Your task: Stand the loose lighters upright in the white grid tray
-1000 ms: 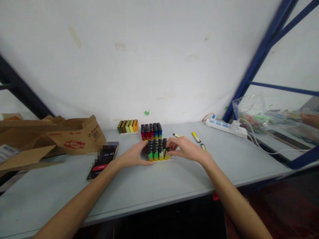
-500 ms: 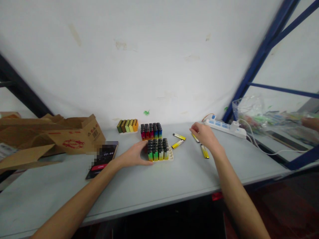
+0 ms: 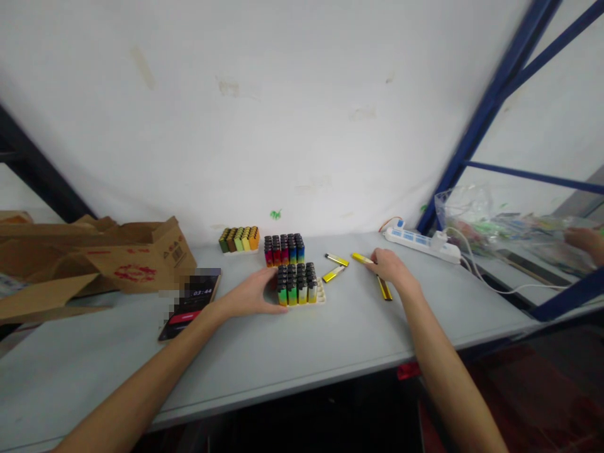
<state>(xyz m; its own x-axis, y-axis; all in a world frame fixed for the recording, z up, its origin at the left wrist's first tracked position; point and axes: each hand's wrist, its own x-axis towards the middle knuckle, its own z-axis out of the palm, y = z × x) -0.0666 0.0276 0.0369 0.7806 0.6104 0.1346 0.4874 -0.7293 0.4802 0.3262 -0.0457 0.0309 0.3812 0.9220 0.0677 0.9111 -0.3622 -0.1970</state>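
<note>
My left hand [image 3: 252,292] is curved around the left side of a white tray [image 3: 321,293], thumb at its front and fingers behind. Lighters [image 3: 297,286] with black tops and green, white and yellow bodies stand upright in it; its right-hand sockets are bare. My right hand [image 3: 391,267] is closed over the tabletop, its fingertips at the end of a yellow lighter [image 3: 362,258]. Another yellow lighter [image 3: 384,289] lies just below that hand, partly covered. Between the hands lie two more yellow lighters, an upper one [image 3: 336,260] and a lower one [image 3: 333,274].
Behind stand red and blue lighters [image 3: 284,250] and a tray of green-to-orange lighters [image 3: 239,240]. A phone [image 3: 191,305] and cardboard box [image 3: 141,255] are at left. A power strip [image 3: 422,243], blue rack post [image 3: 472,135] and another person's hand [image 3: 585,243] are at right.
My right hand has lowered and moved slightly toward the lighters under it. The upper yellow lighter at its fingertips has shifted left and turned flatter. My left hand stays at the tray.
</note>
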